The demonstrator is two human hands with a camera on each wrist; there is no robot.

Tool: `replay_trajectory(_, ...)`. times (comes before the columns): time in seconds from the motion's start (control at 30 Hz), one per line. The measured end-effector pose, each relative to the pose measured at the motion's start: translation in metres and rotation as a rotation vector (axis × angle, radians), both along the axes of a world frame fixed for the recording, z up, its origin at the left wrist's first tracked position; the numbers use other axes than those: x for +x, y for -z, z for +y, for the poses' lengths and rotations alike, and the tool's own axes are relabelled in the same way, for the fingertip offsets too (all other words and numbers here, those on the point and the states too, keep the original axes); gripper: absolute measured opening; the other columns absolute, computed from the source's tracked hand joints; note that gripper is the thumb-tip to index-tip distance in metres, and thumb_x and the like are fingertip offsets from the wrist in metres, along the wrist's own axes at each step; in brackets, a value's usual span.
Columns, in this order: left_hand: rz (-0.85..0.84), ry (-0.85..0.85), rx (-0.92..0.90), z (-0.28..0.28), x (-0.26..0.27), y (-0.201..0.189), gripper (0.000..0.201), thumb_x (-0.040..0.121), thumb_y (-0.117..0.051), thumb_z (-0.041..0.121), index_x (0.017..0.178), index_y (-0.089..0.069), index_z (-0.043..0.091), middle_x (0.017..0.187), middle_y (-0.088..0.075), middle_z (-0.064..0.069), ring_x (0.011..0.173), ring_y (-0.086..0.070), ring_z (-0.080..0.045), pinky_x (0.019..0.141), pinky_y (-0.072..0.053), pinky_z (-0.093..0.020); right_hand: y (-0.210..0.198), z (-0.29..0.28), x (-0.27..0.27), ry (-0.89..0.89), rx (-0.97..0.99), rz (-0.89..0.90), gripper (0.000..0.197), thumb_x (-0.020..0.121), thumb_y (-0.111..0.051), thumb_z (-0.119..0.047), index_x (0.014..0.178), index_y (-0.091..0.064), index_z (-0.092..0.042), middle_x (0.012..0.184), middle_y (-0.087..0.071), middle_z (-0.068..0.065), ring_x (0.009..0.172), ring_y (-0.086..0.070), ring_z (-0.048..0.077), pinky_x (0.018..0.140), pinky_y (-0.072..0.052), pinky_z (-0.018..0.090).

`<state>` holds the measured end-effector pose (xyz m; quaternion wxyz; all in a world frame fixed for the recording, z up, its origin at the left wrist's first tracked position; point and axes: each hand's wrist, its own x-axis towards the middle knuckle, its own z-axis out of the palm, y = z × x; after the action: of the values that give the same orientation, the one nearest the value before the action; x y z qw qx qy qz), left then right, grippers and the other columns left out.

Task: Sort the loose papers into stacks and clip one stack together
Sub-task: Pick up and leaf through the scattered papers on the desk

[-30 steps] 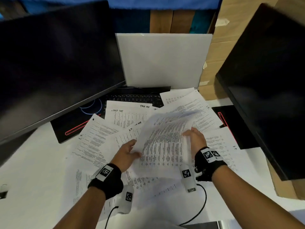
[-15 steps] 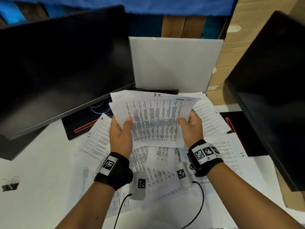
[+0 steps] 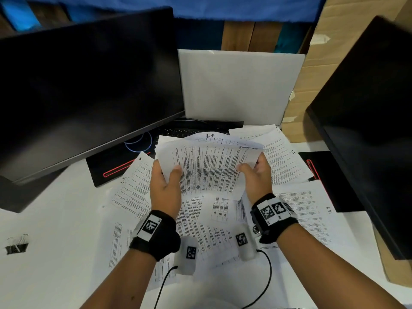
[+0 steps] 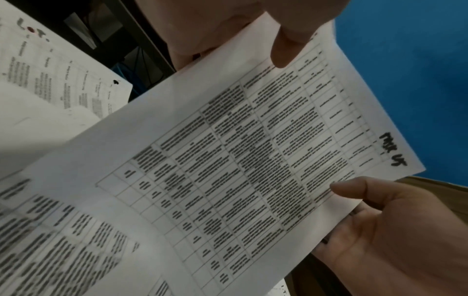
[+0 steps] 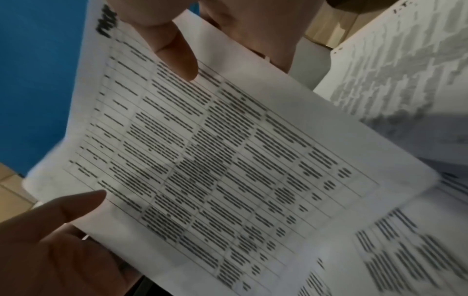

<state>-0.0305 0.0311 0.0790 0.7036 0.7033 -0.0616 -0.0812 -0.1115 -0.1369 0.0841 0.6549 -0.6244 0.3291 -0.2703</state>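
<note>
Crowding white desk [image 3: 49, 219]: scattered papers [image 3: 301, 204], 2 dark monitors [image 3: 89, 85]; both hands' grip pinching held sheets [image 3: 207, 166].

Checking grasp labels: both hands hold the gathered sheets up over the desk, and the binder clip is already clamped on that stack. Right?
Not quite. Both the left hand and right hand do hold the gathered sheets up over the desk, but the binder clip is not on the stack: the head view shows it lying on the desk, far left.
</note>
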Motion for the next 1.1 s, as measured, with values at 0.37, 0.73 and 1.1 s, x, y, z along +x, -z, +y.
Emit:
replay_trajectory(0.37, 0.017, 0.025, 0.003, 0.001, 0.0, 0.007, 0.022, 0.095, -0.052, 0.012, 0.116, -0.054, 0.018, 0.107, -0.067, -0.002, 0.1, -0.065, -0.016, 0.081, -0.052, -0.03, -0.002, 0.001, 0.001, 0.029, -0.029, 0.013, 0.043, 0.082, -0.055, 0.007, 0.12, -0.054, -0.013, 0.114, -0.066, 0.0, 0.103, -0.063, 0.013, 0.096, -0.049, 0.038)
replay_trajectory(0.73, -0.099, 0.005, -0.105, -0.002, 0.008, -0.021, 0.01, 0.096, -0.049, 0.007, 0.101, -0.057, 0.009, 0.089, -0.065, 0.009, 0.079, -0.062, 0.003, 0.067, -0.047, -0.009, -0.011, -0.008, -0.001, -0.051, -0.139, -0.068, 0.014, 0.081, -0.058, 0.009, 0.089, -0.062, -0.001, 0.087, -0.064, 0.006, 0.081, -0.061, 0.01, 0.073, -0.051, 0.02)
replay_trajectory(1.1, 0.064, 0.053, -0.081, -0.007, -0.007, 0.001, 0.019, 0.102, -0.041, 0.024, 0.109, -0.05, 0.038, 0.105, -0.064, 0.011, 0.085, -0.063, 0.012, 0.063, -0.047, -0.004, 0.005, 0.002, -0.001, -0.045, -0.04, 0.051, 0.018, 0.083, -0.055, 0.006, 0.084, -0.065, -0.009, 0.076, -0.06, 0.009, 0.068, -0.056, 0.017, 0.067, -0.046, 0.03)
